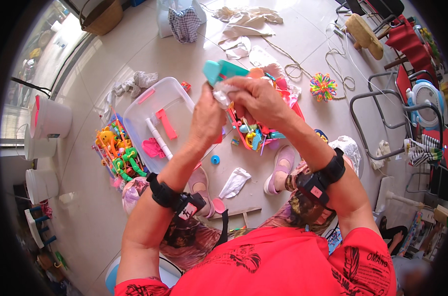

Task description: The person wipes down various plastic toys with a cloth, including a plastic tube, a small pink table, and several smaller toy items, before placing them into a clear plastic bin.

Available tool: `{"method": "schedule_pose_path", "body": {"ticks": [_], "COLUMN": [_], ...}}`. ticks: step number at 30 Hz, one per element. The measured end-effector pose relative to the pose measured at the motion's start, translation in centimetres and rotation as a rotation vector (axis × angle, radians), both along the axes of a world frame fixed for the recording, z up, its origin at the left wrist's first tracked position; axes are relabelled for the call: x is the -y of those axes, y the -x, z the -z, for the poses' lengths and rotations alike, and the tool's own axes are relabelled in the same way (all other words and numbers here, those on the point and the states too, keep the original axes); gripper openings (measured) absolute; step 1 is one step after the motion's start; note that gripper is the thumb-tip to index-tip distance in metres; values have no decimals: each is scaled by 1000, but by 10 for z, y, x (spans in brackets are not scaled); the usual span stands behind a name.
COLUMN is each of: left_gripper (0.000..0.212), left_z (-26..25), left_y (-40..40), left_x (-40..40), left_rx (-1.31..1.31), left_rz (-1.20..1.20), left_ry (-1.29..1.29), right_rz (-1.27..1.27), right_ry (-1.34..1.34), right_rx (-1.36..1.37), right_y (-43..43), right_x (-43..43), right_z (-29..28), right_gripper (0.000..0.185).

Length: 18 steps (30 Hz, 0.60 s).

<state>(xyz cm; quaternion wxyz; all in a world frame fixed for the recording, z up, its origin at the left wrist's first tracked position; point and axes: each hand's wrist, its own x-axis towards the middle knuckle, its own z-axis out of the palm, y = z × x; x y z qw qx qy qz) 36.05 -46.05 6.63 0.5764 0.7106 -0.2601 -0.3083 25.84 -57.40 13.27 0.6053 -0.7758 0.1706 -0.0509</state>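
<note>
My left hand [208,117] grips a teal plastic toy part [228,70], which is blurred and partly hidden by my fingers. My right hand [259,97] pinches a small white cloth [221,95] against its near end. Below my right hand is a red basket [235,127] heaped with small colourful toys. Left of my left hand stands a clear plastic bin [187,97]. Inside it lie a pink-red plastic piece [167,124], a white tube [158,137] and a pink toy piece [153,147].
A pile of colourful toys [114,148] lies left of the bin. Between my feet are a blue round piece [215,160] and a white cloth [235,182]. An expanding ball toy [323,87] sits to the right, near a metal-framed chair [357,111]. White buckets [52,117] line the left side.
</note>
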Motion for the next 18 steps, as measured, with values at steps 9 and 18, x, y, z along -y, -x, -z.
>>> {"method": "schedule_pose_path", "body": {"ticks": [9,18], "left_gripper": [41,58], "left_z": [-30,-22], "left_y": [1,18], "left_x": [1,-2], "left_rx": [569,778], "left_rz": [27,136], "left_ry": [-92,-142], "right_rz": [380,459], "right_ry": [-55,246], "right_rx": [520,278], "right_y": [16,6], "right_x": [13,20], "right_z": [3,19], "right_gripper": [21,26]}}
